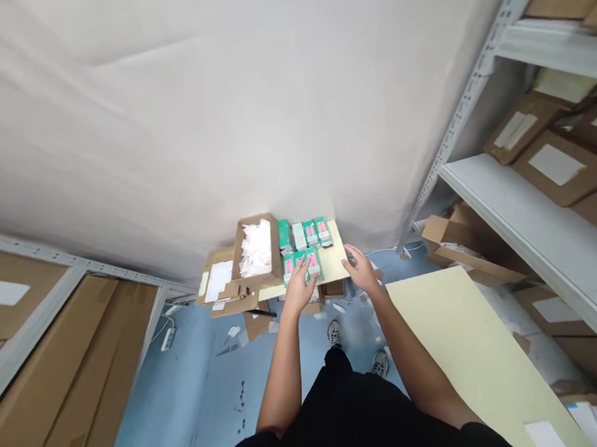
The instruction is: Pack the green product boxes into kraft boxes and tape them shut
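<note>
My left hand reaches over the front row of small green boxes with pink items showing in them. Its fingers are stretched out at the near edge of these boxes; whether they touch one I cannot tell. Further back on the pale yellow table stands a second row of green boxes, some showing pink. My right hand hovers by the table's right edge, thumb and fingers apart, with nothing visible in it. Left of the green boxes is an open cardboard box filled with white packets.
Flattened cardboard with white sheets lies at the table's left. A bigger yellow tabletop stands close on my right. Shelves with cartons flank both sides. Paper scraps and a power strip are on the blue floor.
</note>
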### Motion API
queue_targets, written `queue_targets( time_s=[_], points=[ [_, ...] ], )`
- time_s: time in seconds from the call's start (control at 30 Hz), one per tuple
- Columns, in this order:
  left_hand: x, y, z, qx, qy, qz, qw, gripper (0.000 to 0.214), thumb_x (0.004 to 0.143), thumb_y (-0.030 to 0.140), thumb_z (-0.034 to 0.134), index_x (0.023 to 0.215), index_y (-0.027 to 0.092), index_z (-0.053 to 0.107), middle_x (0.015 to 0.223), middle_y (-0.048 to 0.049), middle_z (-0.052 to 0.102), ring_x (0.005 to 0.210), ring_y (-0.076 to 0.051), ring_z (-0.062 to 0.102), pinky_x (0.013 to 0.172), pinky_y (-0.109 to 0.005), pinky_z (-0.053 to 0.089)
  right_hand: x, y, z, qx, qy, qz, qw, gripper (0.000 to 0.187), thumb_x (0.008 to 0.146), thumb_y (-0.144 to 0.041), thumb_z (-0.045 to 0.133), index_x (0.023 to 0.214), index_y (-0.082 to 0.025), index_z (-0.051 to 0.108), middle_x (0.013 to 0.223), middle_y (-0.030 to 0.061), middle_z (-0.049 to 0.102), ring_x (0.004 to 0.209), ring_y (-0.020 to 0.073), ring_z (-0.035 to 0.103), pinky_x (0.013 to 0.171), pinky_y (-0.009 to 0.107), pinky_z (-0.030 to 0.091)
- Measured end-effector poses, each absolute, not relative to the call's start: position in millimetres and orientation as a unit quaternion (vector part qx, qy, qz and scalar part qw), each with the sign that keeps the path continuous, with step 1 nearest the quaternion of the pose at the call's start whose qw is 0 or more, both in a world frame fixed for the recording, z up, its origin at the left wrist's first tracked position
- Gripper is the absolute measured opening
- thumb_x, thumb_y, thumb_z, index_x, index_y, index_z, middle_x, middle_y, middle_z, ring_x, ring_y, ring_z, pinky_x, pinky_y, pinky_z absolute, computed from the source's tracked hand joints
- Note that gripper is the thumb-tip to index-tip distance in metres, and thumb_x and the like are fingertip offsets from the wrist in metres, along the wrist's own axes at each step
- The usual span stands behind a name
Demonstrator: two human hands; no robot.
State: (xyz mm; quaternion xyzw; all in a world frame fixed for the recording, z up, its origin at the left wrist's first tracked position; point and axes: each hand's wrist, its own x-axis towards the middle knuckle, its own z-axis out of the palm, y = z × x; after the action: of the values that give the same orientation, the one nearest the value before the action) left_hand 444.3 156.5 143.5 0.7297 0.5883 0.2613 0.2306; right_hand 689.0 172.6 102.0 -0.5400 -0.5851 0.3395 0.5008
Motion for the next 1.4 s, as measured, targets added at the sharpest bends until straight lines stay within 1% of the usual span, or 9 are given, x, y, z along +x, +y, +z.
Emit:
queue_targets(
  time_s=[0.2, 0.37, 0.5, 0.63, 0.8, 0.9, 1.03, 1.2, 1.4],
  points=[
    [377, 184, 83, 0.671, 0.636, 0.284, 0.254, 0.061, 0.095, 0.034, 0.056, 0.154, 0.017, 0.052, 0.16, -0.0159, 0.05, 0.154, -0.031, 0.04, 0.126, -0.051, 0.035, 617, 209, 90, -0.536, -0.614, 0.355, 0.459, 0.05, 0.093, -0.036, 0.059, 0.142, -0.028, 0.064, 0.152, 0.011, 0.059, 0.136, 0.0283, 0.058, 0.101, 0.046, 0.058],
    [341, 250, 24, 0.647, 0.648, 0.278, 0.289, 0.064, 0.093, 0.035, 0.058, 0.153, 0.014, 0.051, 0.164, -0.0195, 0.045, 0.156, -0.034, 0.035, 0.127, -0.052, 0.031, 561, 251, 75, -0.563, -0.616, 0.343, 0.431, 0.051, 0.09, -0.036, 0.059, 0.14, -0.027, 0.064, 0.149, 0.0122, 0.061, 0.132, 0.0297, 0.06, 0.097, 0.048, 0.059],
    [325, 319, 1, 0.643, 0.661, 0.229, 0.312, 0.065, 0.092, 0.032, 0.06, 0.151, 0.006, 0.051, 0.162, -0.0259, 0.044, 0.155, -0.037, 0.036, 0.125, -0.05, 0.032, 526, 280, 67, -0.577, -0.626, 0.323, 0.415, 0.051, 0.088, -0.034, 0.062, 0.139, -0.027, 0.066, 0.145, 0.0121, 0.064, 0.128, 0.0291, 0.063, 0.098, 0.048, 0.058],
    [322, 373, -7, 0.632, 0.687, 0.148, 0.327, 0.066, 0.091, 0.027, 0.061, 0.152, 0.005, 0.052, 0.164, -0.0253, 0.04, 0.152, -0.039, 0.04, 0.123, -0.047, 0.035, 511, 296, 63, -0.594, -0.627, 0.309, 0.398, 0.05, 0.088, -0.033, 0.062, 0.138, -0.026, 0.067, 0.142, 0.0117, 0.066, 0.125, 0.0285, 0.065, 0.1, 0.048, 0.057],
    [330, 393, -22, 0.66, 0.68, 0.054, 0.316, 0.075, 0.084, 0.025, 0.07, 0.153, 0.002, 0.053, 0.172, -0.0248, 0.024, 0.16, -0.047, 0.013, 0.127, -0.053, 0.024, 508, 304, 49, -0.62, -0.612, 0.316, 0.376, 0.048, 0.086, -0.029, 0.064, 0.134, -0.027, 0.069, 0.137, 0.0093, 0.07, 0.124, 0.0277, 0.065, 0.102, 0.046, 0.056],
    [335, 392, -34, 0.671, 0.675, 0.023, 0.308, 0.067, 0.082, 0.024, 0.072, 0.146, 0.007, 0.062, 0.172, -0.022, 0.025, 0.162, -0.046, 0.004, 0.126, -0.057, 0.024, 508, 311, 33, -0.633, -0.599, 0.33, 0.364, 0.048, 0.086, -0.028, 0.065, 0.133, -0.027, 0.069, 0.135, 0.0086, 0.071, 0.123, 0.0273, 0.066, 0.099, 0.044, 0.057],
    [337, 394, -43, 0.669, 0.677, 0.063, 0.3, 0.052, 0.079, 0.027, 0.077, 0.128, 0.01, 0.075, 0.169, -0.0231, 0.033, 0.161, -0.047, 0.003, 0.126, -0.059, 0.023, 507, 329, 4, -0.648, -0.575, 0.352, 0.355, 0.049, 0.084, -0.029, 0.064, 0.133, -0.027, 0.07, 0.138, 0.0085, 0.069, 0.124, 0.0284, 0.065, 0.095, 0.042, 0.059],
    [331, 401, -48, 0.66, 0.675, 0.108, 0.312, 0.031, 0.081, 0.022, 0.074, 0.11, 0.013, 0.081, 0.168, -0.0173, 0.038, 0.161, -0.049, 0.007, 0.125, -0.064, 0.025, 500, 369, -40, -0.658, -0.544, 0.4, 0.333, 0.05, 0.082, -0.029, 0.064, 0.131, -0.023, 0.071, 0.137, 0.0086, 0.07, 0.125, 0.0282, 0.065, 0.11, 0.046, 0.052],
    [326, 407, -56, 0.661, 0.665, 0.134, 0.323, 0.016, 0.081, 0.023, 0.077, 0.095, 0.017, 0.081, 0.174, -0.0111, 0.028, 0.159, -0.047, 0.02, 0.125, -0.061, 0.027, 489, 419, -88, -0.653, -0.501, 0.469, 0.321, 0.059, 0.078, -0.027, 0.067, 0.137, -0.025, 0.067, 0.141, 0.0074, 0.068, 0.135, 0.0292, 0.059, 0.12, 0.047, 0.042]
  ],
)
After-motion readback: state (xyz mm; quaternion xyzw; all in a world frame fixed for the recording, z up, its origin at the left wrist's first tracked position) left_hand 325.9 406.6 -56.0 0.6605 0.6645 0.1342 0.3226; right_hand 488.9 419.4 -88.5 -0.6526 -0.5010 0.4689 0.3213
